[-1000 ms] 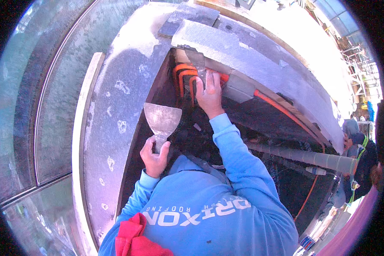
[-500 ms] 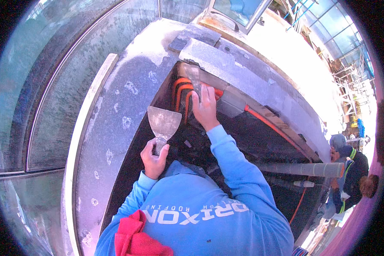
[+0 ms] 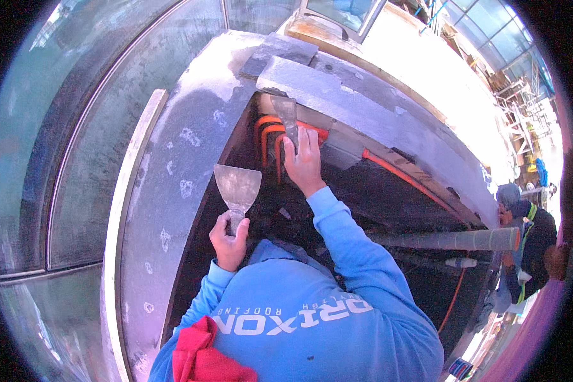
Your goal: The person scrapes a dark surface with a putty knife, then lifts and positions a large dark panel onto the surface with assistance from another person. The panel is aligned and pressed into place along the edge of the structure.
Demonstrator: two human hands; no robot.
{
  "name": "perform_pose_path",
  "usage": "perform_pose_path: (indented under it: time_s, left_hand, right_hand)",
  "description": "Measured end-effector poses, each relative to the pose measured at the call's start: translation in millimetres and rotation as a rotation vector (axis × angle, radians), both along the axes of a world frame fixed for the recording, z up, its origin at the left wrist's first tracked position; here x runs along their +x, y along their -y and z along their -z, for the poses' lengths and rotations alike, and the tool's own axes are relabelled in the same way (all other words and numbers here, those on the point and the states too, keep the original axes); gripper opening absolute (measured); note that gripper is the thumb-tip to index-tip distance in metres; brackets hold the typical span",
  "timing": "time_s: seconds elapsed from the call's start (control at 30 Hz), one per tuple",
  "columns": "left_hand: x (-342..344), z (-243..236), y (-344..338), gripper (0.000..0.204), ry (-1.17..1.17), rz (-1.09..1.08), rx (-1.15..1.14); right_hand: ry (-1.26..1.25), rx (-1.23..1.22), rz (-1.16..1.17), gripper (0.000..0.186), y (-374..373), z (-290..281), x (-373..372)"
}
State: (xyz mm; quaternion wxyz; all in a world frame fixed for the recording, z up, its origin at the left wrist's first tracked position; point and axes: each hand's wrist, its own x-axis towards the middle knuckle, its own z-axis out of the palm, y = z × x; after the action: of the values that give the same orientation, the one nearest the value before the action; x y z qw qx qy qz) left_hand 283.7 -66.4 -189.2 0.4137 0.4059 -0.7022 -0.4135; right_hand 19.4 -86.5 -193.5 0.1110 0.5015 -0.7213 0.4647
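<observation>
My left hand (image 3: 229,240) grips the handle of a wide putty knife (image 3: 237,186), its broad grey blade pointing up and away from me near the left edge of the opening. Farther off, my right hand (image 3: 305,160) is closed round a narrower putty knife (image 3: 285,109). The tip of that blade is up at the opening's far rim (image 3: 312,116), close to its corner; I cannot tell if it touches. Orange conduits (image 3: 271,130) bend down just beside the narrow blade.
Grey slabs (image 3: 337,84) with pale patches frame the dark opening. A light strip (image 3: 128,210) runs along the left, by glass panels (image 3: 83,140). A thick grey pipe (image 3: 452,239) crosses at right, near another person (image 3: 530,248). Red cloth (image 3: 200,353) hangs at my chest.
The view has turned slightly. The narrow blade sits a little farther right of the opening's corner, and the wide knife is slightly lower in view. Both hands keep their grips.
</observation>
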Motion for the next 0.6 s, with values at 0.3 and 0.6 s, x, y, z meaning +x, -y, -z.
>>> perform_pose_path:
  time_s: [0.3, 0.6]
  left_hand:
    - [-0.7, -10.8, 1.9, 0.03, 0.097, 0.086, 0.054]
    - [-0.3, -1.5, 5.4, 0.03, 0.105, 0.081, 0.097]
  right_hand:
    - [-0.088, -0.138, 0.016, 0.04, 30.9, 24.7, -26.7]
    - [-0.122, -0.108, -0.017, 0.042, 45.9, 19.8, -28.7]
